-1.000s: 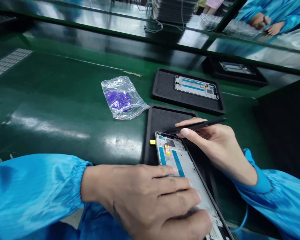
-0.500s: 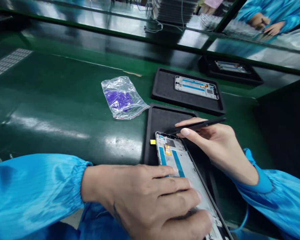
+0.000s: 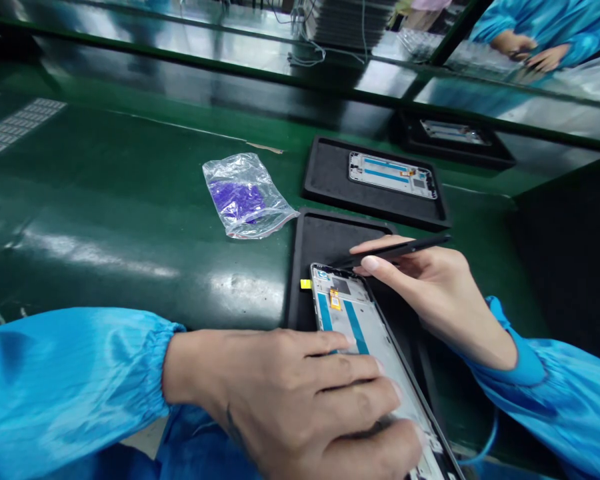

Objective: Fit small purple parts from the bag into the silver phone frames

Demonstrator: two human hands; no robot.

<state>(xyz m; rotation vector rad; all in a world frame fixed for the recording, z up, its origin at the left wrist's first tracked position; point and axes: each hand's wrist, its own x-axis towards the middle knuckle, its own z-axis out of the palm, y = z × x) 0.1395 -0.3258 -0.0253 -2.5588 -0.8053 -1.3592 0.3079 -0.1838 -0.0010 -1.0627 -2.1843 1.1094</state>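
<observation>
My left hand (image 3: 290,393) lies across a silver phone frame (image 3: 380,360), its fingers slightly bent over the inner face and its thumb hidden. Blue strips, a small orange flex cable (image 3: 335,300) and a yellow tab (image 3: 306,284) show on or beside the frame. The frame's top end rests over a black tray (image 3: 325,230), while the near end appears raised. With thumb and fingers, my right hand (image 3: 425,287) pinches black tweezers (image 3: 405,249). Their tips point left, at the frame's top edge, where the exact contact is too dark to make out.
Behind the near tray sits another black tray (image 3: 325,173) with a similar phone frame (image 3: 393,175). A clear zip bag (image 3: 245,197) with purple contents lies left of the trays on the green bench (image 3: 130,180). Beyond the glass, a person's hands (image 3: 530,53) are visible.
</observation>
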